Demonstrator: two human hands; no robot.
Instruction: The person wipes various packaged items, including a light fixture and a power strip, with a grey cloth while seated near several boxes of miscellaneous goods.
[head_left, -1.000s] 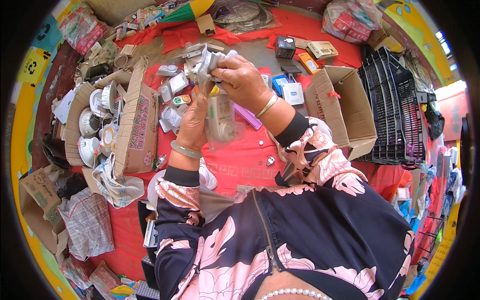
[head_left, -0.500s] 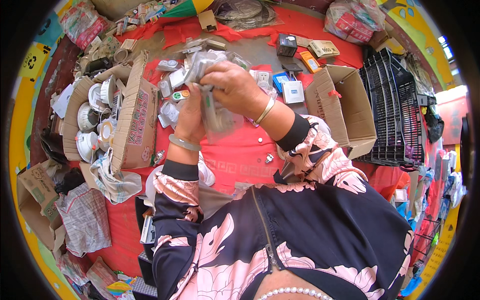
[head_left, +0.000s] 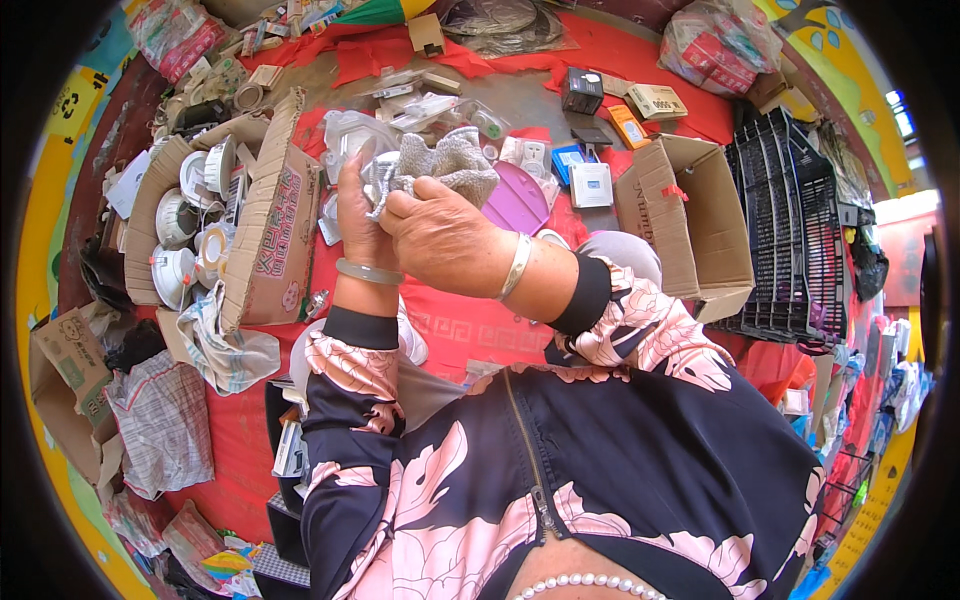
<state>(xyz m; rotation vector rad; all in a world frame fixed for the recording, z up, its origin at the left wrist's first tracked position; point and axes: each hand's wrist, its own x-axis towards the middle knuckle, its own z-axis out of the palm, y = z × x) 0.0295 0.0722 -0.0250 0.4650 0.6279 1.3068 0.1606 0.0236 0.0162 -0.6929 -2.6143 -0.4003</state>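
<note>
My left hand [head_left: 358, 215] grips a clear, shiny packaged item [head_left: 377, 175], held up in front of me over the red cloth. My right hand [head_left: 440, 235] clutches a grey rag [head_left: 450, 165] and presses it against that item. The rag bunches over the top and hides most of the item. A pale bangle sits on my left wrist and a silver one on my right. Both sleeves are dark with pink flowers.
A cardboard box [head_left: 265, 230] of white round fittings lies at left. An open brown box [head_left: 685, 215] and black plastic crates [head_left: 790, 240] stand at right. A purple lid [head_left: 520, 205], small boxed goods [head_left: 590, 185] and clear packets litter the red cloth [head_left: 470, 325].
Both hands have lifted closer to me and shifted slightly left. The grey rag now covers the top of the clear item instead of hanging beside it.
</note>
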